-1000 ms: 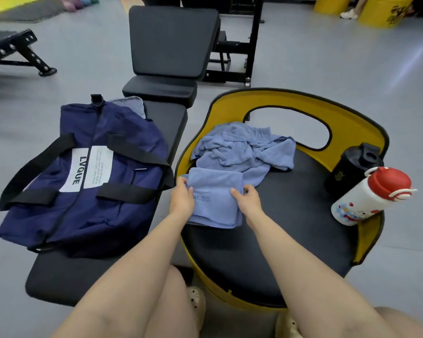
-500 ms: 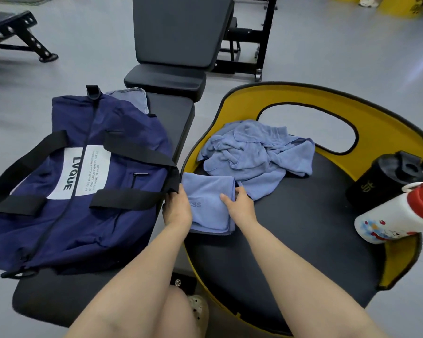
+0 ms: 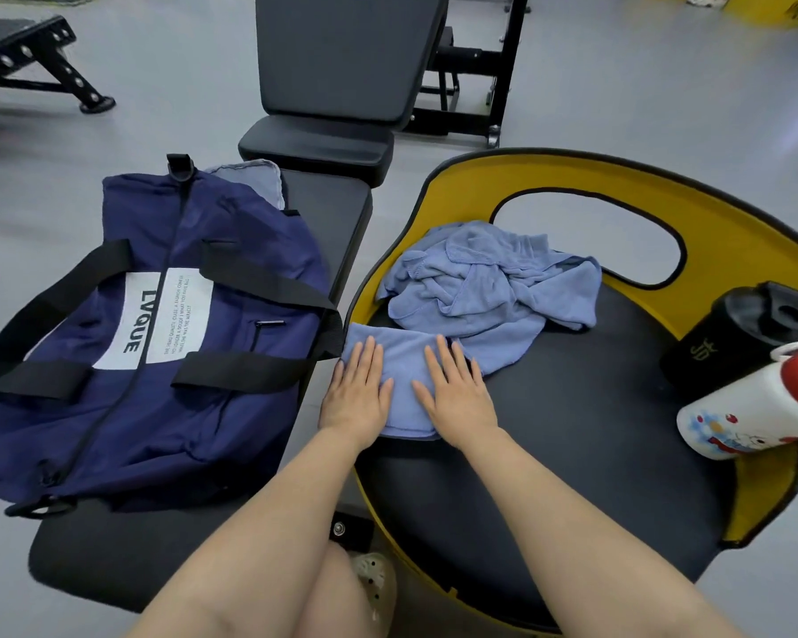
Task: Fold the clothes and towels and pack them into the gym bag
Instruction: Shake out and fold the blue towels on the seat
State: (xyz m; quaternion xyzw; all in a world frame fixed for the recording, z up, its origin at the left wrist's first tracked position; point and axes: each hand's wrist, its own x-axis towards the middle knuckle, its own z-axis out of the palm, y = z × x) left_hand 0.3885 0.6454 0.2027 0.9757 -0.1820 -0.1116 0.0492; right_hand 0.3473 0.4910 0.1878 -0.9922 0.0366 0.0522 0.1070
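Hands flat on folded towel point(image 3: 404, 384)
L hand point(image 3: 355, 398) & R hand point(image 3: 457, 398) press it, fingers straight; bag point(image 3: 157, 343) just left.

Two bare hands, left hand point(image 3: 355, 398) and right hand point(image 3: 457, 398), both flat with fingers straight. Two light blue terry towels: one folded rectangular towel point(image 3: 401, 356), one crumpled towel point(image 3: 480, 283). One navy fabric gym bag point(image 3: 157, 343) with black webbing straps and a white printed label. One grey fabric piece point(image 3: 249, 179) showing at the bag's far end; kind not discernible. Two bottles: one black plastic shaker bottle point(image 3: 738, 333), one white bottle with red cap point(image 3: 756, 402). One round black padded seat with yellow rim point(image 3: 733, 241). Two black padded desks: one flat black desk point(image 3: 332, 209), one inclined black desk point(image 3: 346, 52). One pale perforated clog point(image 3: 374, 577).
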